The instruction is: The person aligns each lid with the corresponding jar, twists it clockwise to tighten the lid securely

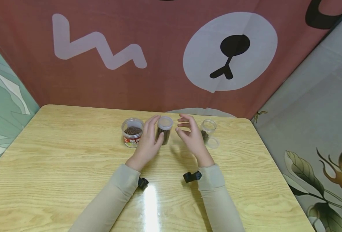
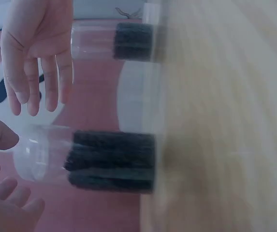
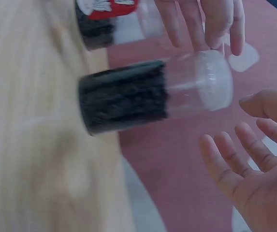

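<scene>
A lidded clear jar with dark contents stands upright in the middle. My left hand is at its left side, fingers and thumb spread around it without a visible grip; in the left wrist view that hand lies beside the white lid. To the right of the jar, my right hand is raised with loosely bent fingers, apart from it. The right wrist view shows the right hand holding nothing, near the lid.
Left of my left hand stands an uncapped wide jar with a red label and brown pellets. An uncapped clear jar with dark contents stands right, a clear lid beside it. A printed cloth hangs behind the table.
</scene>
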`<state>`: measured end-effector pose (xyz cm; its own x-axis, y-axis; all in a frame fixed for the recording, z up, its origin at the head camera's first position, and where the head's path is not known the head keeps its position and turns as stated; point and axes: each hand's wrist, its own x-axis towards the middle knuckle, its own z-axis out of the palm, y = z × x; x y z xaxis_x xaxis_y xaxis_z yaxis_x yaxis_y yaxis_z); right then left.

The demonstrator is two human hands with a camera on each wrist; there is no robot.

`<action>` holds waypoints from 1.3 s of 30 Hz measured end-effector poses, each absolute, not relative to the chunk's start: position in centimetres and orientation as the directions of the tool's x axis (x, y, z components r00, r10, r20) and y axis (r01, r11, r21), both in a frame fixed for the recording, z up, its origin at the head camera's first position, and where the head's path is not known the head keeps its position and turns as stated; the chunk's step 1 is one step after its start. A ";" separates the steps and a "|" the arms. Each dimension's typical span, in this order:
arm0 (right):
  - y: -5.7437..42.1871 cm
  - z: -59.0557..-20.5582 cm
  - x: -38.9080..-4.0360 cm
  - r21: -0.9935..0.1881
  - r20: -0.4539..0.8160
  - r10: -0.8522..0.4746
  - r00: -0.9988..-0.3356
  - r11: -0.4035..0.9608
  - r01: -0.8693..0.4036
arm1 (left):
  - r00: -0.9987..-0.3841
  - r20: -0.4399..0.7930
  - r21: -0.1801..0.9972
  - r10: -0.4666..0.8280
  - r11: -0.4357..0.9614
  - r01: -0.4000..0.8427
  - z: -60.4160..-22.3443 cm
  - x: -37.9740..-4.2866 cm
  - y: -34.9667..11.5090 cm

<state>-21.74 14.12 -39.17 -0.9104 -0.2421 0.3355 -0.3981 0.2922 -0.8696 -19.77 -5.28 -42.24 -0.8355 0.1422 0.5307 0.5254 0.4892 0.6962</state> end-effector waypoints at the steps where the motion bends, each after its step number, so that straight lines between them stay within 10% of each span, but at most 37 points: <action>1: 14.2 -38.8 -21.6 -0.861 0.349 -0.237 -0.907 0.301 -0.410 | -0.821 0.553 0.680 0.140 0.494 0.542 -42.0 -19.7 -5.3; 18: 18.2 -35.7 -20.9 -0.752 0.520 -0.088 -0.850 0.424 -0.504 | -0.631 0.721 0.465 0.286 0.474 0.747 -39.0 -18.5 -2.5; 27: 21.6 -35.8 -21.2 -0.714 0.529 0.044 -0.847 0.563 -0.417 | -0.719 0.599 0.631 0.352 0.346 0.694 -39.1 -18.1 0.1; 39: 26.4 -37.7 -22.1 -0.709 0.184 0.069 -0.981 0.700 -0.084 | -0.897 0.216 0.963 0.385 0.071 0.262 -40.3 -18.2 3.5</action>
